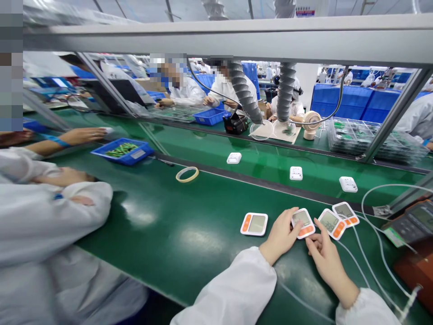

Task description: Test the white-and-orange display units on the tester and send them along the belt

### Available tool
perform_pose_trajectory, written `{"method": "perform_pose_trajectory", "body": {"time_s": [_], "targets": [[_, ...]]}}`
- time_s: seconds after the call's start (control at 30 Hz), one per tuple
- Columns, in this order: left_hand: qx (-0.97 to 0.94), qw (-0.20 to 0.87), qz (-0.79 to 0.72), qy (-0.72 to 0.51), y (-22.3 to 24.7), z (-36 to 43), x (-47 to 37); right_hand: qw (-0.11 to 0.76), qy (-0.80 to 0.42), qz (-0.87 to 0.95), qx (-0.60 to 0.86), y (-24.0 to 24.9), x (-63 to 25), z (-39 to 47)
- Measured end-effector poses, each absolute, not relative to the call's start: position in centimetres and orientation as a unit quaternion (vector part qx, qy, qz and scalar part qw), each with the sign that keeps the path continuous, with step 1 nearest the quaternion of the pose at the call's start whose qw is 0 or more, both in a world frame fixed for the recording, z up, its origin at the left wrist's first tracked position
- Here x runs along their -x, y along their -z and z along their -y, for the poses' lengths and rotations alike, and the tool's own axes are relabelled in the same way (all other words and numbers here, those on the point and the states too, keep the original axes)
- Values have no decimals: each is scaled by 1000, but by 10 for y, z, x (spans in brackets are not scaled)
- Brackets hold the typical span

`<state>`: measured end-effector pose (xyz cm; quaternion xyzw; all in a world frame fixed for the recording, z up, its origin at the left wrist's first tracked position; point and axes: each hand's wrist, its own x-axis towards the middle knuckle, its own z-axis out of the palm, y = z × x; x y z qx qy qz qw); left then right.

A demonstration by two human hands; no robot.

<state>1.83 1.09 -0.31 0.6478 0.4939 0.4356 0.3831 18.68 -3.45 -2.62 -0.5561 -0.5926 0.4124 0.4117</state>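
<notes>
My left hand (283, 232) grips a small white blood pressure monitor (303, 223) with a grey screen and orange buttons, its thumb lying over the front. Close by the monitor's lower right corner is my right hand (323, 253), index finger raised, thumb and curled fingers near each other. Whatever lies between those fingers is hidden. Just beyond it, a second monitor (332, 224) overlaps a third monitor (345, 214), with thin clear tubes (358, 248) running near them. Another monitor (255, 224) lies face up left of my hands.
White units (296, 173) sit spaced along the green belt (264, 158) behind. A tape roll (187, 174) and a blue tray (123, 151) of green parts are leftward, beside a co-worker's folded arms (77, 194). A meter (414, 219) stands right; a metal frame (219, 40) crosses above.
</notes>
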Motion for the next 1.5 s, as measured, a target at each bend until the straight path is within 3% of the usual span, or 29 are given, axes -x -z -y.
{"method": "perform_pose_trajectory", "body": {"time_s": [0.1,0.2,0.3,0.4,0.47,0.73,0.83,0.93,1.1,1.27,1.5], "targets": [[-700,308,-480,-431,-7,-6,-17,383,-382,625,563,20,-186,37],[-761,166,-484,-399,-13,-4,-5,286,-350,716,532,8,-188,40],[-742,54,-579,-334,-11,-4,22,193,-320,810,452,-4,-186,47],[-663,14,-707,-246,-3,-5,58,154,-281,857,403,-7,-179,60],[-664,31,-714,-221,4,-4,77,137,-256,873,391,-4,-172,69],[-826,158,-479,-250,6,5,83,137,-237,881,385,-2,-161,73],[-754,235,-503,-351,4,3,72,216,-299,836,406,-2,-165,67],[-610,364,-494,-502,6,4,46,350,-360,756,420,2,-172,58],[-502,440,-391,-633,10,26,-25,521,-285,664,455,3,-187,48],[-554,523,-277,-585,10,49,-52,530,-213,662,486,-4,-194,44],[-460,586,-293,-599,0,39,-42,511,-197,688,477,-11,-190,46]]}}
